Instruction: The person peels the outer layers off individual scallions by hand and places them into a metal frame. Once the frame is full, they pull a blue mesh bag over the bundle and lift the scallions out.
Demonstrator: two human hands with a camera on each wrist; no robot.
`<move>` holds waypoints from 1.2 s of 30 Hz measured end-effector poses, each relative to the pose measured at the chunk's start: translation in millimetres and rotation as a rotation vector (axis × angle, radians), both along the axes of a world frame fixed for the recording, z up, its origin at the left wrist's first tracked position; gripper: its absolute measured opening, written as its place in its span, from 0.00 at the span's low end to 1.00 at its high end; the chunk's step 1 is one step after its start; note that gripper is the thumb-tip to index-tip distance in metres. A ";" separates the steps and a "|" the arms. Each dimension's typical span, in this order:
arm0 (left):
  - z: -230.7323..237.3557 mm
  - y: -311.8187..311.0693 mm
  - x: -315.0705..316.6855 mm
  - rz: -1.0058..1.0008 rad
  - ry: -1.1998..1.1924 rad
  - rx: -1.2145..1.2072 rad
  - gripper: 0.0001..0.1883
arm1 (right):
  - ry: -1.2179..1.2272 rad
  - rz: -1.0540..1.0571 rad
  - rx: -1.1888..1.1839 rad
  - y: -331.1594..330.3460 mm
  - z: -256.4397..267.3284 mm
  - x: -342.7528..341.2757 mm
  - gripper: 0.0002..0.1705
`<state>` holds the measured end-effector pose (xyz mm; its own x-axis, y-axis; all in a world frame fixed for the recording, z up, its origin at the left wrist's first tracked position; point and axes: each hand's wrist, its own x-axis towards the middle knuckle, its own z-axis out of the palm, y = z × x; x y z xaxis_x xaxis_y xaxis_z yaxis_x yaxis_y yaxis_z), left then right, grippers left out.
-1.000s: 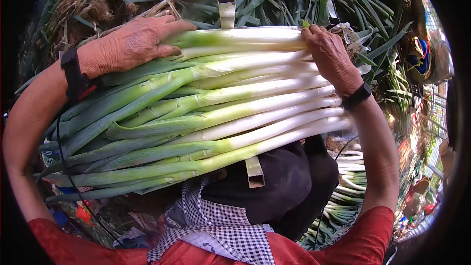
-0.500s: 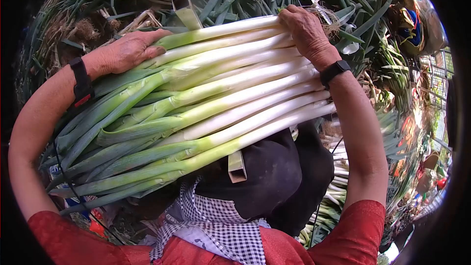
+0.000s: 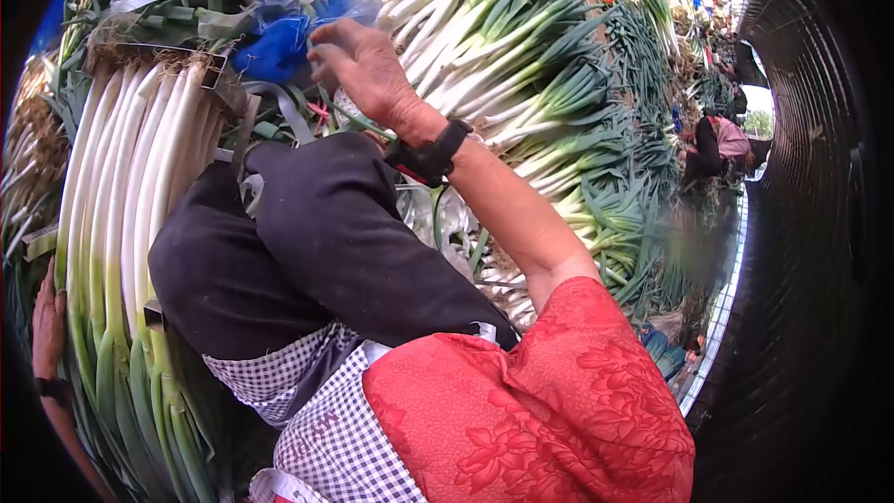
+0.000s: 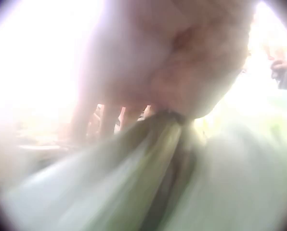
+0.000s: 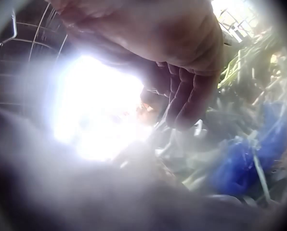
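A bundle of leeks (image 3: 119, 214) lies in a metal frame (image 3: 219, 84) at the left of the head view, white shanks and roots toward the top, green leaves toward the bottom. My left hand (image 3: 48, 321) rests along the outer side of the bundle, fingers extended; in the left wrist view that hand (image 4: 167, 62) is blurred above the leaves. Out over the far side, my right hand (image 3: 371, 74) hovers with loosely bent fingers beside a crumpled blue plastic bag (image 3: 279, 45). Nothing shows between those fingers (image 5: 189, 101) in the right wrist view.
Many more leeks (image 3: 503, 47) are spread over the ground beyond the right arm. My dark-trousered knees (image 3: 326, 214) sit beside the frame. Farther off at the right is another person (image 3: 717, 144), near a dark curved wall (image 3: 810, 177).
The head view has swung to the right. My right hand has left the white ends of the leeks and reached out to the blue bag. The left hand stays at the bundle.
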<state>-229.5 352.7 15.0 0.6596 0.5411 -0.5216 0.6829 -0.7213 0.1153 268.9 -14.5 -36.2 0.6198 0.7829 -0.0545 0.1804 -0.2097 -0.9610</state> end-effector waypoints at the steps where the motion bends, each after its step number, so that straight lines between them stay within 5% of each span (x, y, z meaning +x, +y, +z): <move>1: -4.8 11.4 -8.2 -0.036 0.076 0.071 0.30 | 0.012 -0.078 -0.097 -50.3 -18.7 -0.9 0.12; 6: 27.1 13.6 17.1 -0.026 0.075 0.111 0.28 | 0.346 -0.247 -0.574 -287.1 -99.5 -48.6 0.13; 9: 39.7 -12.9 39.2 0.070 -0.077 -0.051 0.23 | 0.516 -0.574 -0.577 -381.5 -120.3 -63.5 0.15; 10: 25.0 -9.7 33.1 -0.446 -0.045 0.360 0.22 | 0.572 -0.693 -0.540 -405.1 -125.8 -62.9 0.16; 12: 91.4 -120.3 147.9 0.052 -0.226 -0.173 0.21 | 0.640 -0.831 -0.475 -442.3 -138.8 -51.8 0.16; 13: 104.9 -152.5 182.7 0.013 -0.223 -0.157 0.21 | 0.692 -0.957 -0.421 -455.5 -143.8 -44.8 0.16; 16: 104.2 -182.1 228.5 -0.041 -0.225 -0.151 0.21 | 0.786 -1.037 -0.465 -476.3 -159.9 -19.6 0.16; 21: 104.1 -209.7 272.3 -0.088 -0.128 -0.147 0.20 | 0.629 -1.163 -0.151 -478.2 -203.3 42.5 0.17; 24: 101.1 -213.9 286.0 -0.063 -0.112 -0.147 0.20 | 0.430 -1.310 -0.465 -473.4 -241.8 81.7 0.16; 29: 91.3 -229.5 303.3 -0.016 -0.097 -0.194 0.20 | 0.414 -1.389 -0.635 -462.9 -283.1 104.0 0.18; 32: 81.5 -235.3 304.8 -0.021 -0.064 -0.181 0.20 | 0.402 -1.276 -0.824 -487.3 -321.8 109.8 0.25; 36: 73.9 -253.9 311.3 -0.050 -0.039 -0.147 0.20 | 0.135 -1.189 -1.098 -434.7 -243.8 100.5 0.24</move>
<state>81.8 98.8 88.9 0.7053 0.4266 -0.5662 0.6395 -0.7275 0.2485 369.4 -449.3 -280.0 0.7583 -0.5595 -0.3347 -0.6447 -0.7200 -0.2570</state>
